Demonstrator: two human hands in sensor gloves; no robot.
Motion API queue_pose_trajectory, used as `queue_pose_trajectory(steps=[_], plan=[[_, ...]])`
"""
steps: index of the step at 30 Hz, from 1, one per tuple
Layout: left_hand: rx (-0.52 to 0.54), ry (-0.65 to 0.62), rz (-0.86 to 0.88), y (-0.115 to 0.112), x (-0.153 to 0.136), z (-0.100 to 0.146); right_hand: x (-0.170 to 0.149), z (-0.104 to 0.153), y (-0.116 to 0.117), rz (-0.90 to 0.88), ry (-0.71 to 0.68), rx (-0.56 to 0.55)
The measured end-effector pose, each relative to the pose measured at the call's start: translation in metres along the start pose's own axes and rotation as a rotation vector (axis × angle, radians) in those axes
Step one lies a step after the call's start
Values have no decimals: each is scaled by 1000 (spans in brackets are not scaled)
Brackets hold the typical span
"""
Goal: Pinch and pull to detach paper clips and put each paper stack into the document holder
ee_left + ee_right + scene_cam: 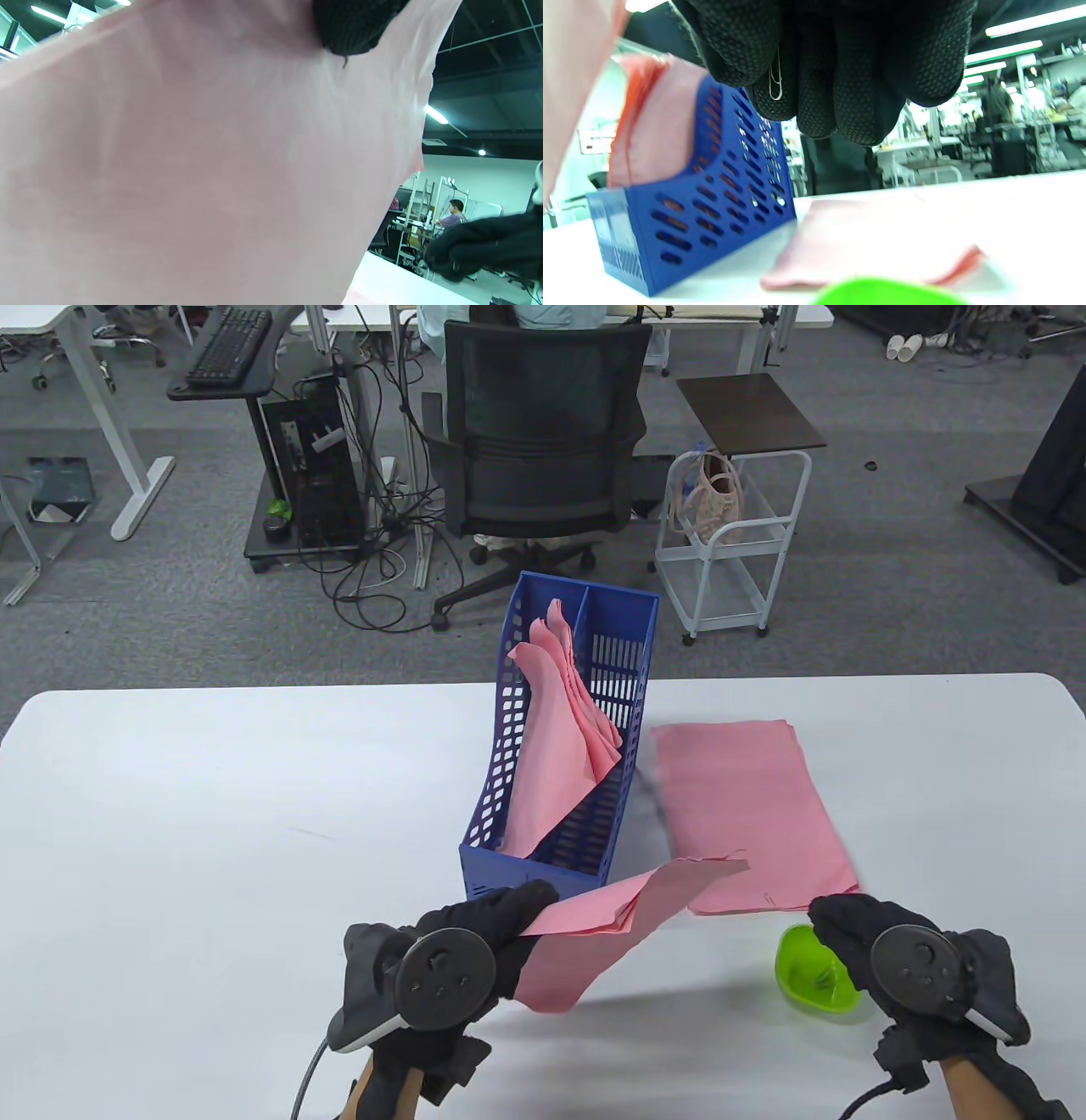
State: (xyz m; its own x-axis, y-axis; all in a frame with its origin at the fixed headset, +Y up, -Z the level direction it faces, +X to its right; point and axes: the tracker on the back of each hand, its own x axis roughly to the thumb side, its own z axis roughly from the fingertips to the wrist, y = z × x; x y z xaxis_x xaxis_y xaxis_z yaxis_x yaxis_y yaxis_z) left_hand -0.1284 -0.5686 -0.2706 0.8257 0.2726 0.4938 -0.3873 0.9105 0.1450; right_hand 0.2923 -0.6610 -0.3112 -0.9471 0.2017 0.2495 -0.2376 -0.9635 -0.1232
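Observation:
My left hand (496, 929) pinches a pink paper stack (624, 912) by its near edge and holds it off the table in front of the blue document holder (488, 865); that stack (191, 169) fills the left wrist view. The holder's left compartment has pink sheets (556, 746) leaning in it. My right hand (857, 933) hovers over a green bowl (806, 971), fingers curled around a silver paper clip (775, 80). More pink paper (747, 806) lies flat right of the holder.
The white table (212, 814) runs wide to the left. Beyond its far edge stand a black office chair (534, 449) and a white cart (730, 551).

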Motion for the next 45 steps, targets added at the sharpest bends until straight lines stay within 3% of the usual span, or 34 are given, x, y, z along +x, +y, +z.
queue_pose_trajectory(steps=[5, 11, 22, 28, 32, 39, 45], plan=[[8, 4, -3, 1, 0, 0, -11, -5, 14, -2, 60, 102], [15, -5, 7, 0, 5, -1, -20, -11, 7, 28, 100, 124], [106, 46, -71, 19, 44, -16, -20, -26, -16, 6, 82, 5], [183, 138, -221, 35, 75, -42, -21, -21, -28, -25, 68, -41], [259, 268, -325, 36, 86, -68, -23, -16, -36, -38, 66, -80], [389, 406, -528, 12, 80, -109, -22, -12, -42, -41, 54, -112], [447, 420, -393, -21, 56, -123, -21, -12, -42, -32, 47, -117]])
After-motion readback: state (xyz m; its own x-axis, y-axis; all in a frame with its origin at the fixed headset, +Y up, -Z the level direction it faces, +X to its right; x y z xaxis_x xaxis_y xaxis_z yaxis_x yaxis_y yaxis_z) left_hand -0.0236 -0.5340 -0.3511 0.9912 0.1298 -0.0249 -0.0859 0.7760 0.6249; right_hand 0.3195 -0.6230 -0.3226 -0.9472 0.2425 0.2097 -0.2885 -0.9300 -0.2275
